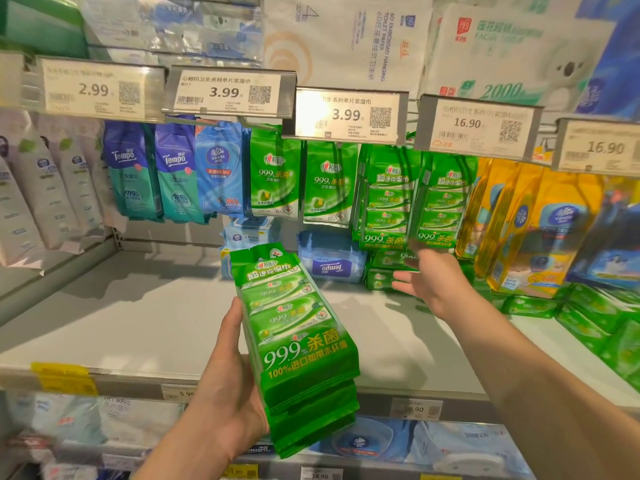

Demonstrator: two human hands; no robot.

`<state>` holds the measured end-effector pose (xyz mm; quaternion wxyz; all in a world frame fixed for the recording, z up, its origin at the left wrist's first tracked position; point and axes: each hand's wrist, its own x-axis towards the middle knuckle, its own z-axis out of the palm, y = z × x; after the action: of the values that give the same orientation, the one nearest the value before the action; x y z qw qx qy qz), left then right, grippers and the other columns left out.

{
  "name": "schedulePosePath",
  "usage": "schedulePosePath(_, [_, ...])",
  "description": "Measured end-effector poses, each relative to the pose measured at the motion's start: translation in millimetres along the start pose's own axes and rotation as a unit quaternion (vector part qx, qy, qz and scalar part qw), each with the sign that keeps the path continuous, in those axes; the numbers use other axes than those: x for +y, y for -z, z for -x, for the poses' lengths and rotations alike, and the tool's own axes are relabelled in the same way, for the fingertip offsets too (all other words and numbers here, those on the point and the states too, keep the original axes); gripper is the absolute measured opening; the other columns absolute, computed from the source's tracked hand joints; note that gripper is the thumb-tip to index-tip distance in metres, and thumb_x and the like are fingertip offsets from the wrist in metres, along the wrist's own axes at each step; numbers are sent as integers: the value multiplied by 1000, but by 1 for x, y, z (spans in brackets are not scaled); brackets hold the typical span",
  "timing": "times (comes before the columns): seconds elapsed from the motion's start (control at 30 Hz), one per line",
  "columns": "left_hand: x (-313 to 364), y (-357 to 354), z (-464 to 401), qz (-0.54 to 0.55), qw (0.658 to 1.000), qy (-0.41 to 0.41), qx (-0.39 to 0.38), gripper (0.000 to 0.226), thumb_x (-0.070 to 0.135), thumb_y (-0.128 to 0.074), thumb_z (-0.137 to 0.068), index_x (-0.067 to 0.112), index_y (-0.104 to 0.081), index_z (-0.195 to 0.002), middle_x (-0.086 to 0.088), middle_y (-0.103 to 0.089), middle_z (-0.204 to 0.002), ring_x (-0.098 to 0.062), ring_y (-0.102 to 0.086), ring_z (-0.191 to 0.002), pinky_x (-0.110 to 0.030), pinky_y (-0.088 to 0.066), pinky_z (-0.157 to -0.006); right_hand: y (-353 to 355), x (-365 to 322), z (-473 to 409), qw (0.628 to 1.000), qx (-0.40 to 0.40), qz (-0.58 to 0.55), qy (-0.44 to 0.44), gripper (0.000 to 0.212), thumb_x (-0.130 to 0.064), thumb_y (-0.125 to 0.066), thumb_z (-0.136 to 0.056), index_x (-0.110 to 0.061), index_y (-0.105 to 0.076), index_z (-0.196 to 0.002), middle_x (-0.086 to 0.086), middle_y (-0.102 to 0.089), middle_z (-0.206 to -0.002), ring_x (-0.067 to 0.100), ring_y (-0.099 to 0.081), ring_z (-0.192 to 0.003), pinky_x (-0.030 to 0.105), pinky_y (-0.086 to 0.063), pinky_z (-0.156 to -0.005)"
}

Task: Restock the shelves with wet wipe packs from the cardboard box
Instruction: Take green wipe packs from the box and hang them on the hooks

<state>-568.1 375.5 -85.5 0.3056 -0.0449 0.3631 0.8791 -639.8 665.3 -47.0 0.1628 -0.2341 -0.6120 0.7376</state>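
**Green wipe packs held before the shelf**

The left hand [225,386] grips a stack of green wet wipe packs [298,337] from the side, upright and tilted, above the grey shelf [138,306]. The right hand [429,282] reaches forward, fingers loose and blurred, just below the hanging green multipacks [408,199]. Price tags [228,91] line the rail above.

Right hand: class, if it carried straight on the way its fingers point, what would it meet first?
Most likely the hanging green multipacks. The right hand, open and blurred, points up and forward at their lower edge. Depth is unclear, so it might instead pass below them to the green packs on the shelf.
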Motion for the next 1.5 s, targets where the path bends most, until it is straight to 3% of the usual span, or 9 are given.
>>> schedulePosePath(0.1, [-1,-2,-3,-2,1000,7,-6,82,81,-63,-70,11,-81,-109,-26,-69,-126,-47,-66,-116,-64,-43,-108,1,6,24,996,-8,92,19,25,-31,-56,-105,-13,-52,-122,11,-60,-128,30,-66,-105,44,-61,-83])
schedulePosePath(0.3, [-3,-11,-8,-12,1000,22,-17,83,79,-59,-75,7,-80,-111,-29,-68,-125,-48,-68,-112,-60,-45,-107,-6,10,84,970,-148,192,-17,48,-52,-57,-100,-7,-65,-114,11,-64,-91,23,-60,-68,41,-55,-63])
schedulePosePath(0.53, [-7,-20,-20,-31,997,60,-43,93,82,-63,-73,13,-68,-134,-28,-60,-139,-48,-57,-129,-63,-33,-117,-11,2,137,910,-301,281,-45,65,-88,-49,-76,-38,-75,-110,10,-77,-109,42,-71,-104,42,-61,-64])
schedulePosePath(0.63, [-10,-21,-23,-40,996,59,-51,88,81,-60,-75,14,-71,-130,-27,-63,-136,-48,-60,-126,-62,-35,-116,-8,2,145,917,-289,272,-43,50,-82,-58,-71,-40,-78,-91,-9,-78,-97,30,-74,-91,48,-62,-76])
schedulePosePath(0.7, [-13,-21,-25,-53,996,51,-43,84,79,-58,-77,13,-74,-126,-27,-65,-132,-47,-63,-121,-62,-38,-114,-5,5,144,917,-269,292,-26,58,-80,-63,-74,-33,-75,-105,-15,-74,-106,19,-71,-96,48,-59,-93])
schedulePosePath(0.83, [-17,-23,-26,-78,996,42,-32,75,74,-58,-77,13,-79,-117,-26,-69,-126,-45,-68,-114,-60,-46,-106,3,8,141,921,-279,270,-42,52,-60,-69,-87,-16,-77,-114,7,-79,-106,35,-73,-103,40,-61,-80])
schedulePosePath(1.0, [-22,-21,-30,-76,995,55,-18,65,64,-62,-84,11,-77,-119,-27,-69,-126,-45,-67,-116,-62,-43,-111,14,14,135,948,-276,143,-62,33,-30,-66,-96,-4,-76,-114,20,-74,-116,42,-67,-116,57,-47,-108])
schedulePosePath(1.37, [-12,-11,-35,-93,995,26,24,35,40,-70,-75,14,-84,-95,-20,-75,-117,-40,-75,-97,-57,-52,-98,59,16,122,965,-249,-37,-66,41,-22,-55,-94,-3,-65,-129,23,-69,-126,39,-69,-115,48,-59,-93])
schedulePosePath(1.5, [-9,-11,-35,-77,996,10,31,31,40,-71,-76,16,-83,-90,-17,-76,-114,-38,-75,-93,-56,-54,-94,63,29,118,986,-154,-57,-11,37,-19,-56,-93,-3,-64,-125,24,-72,-117,37,-74,-98,51,-58,-86])
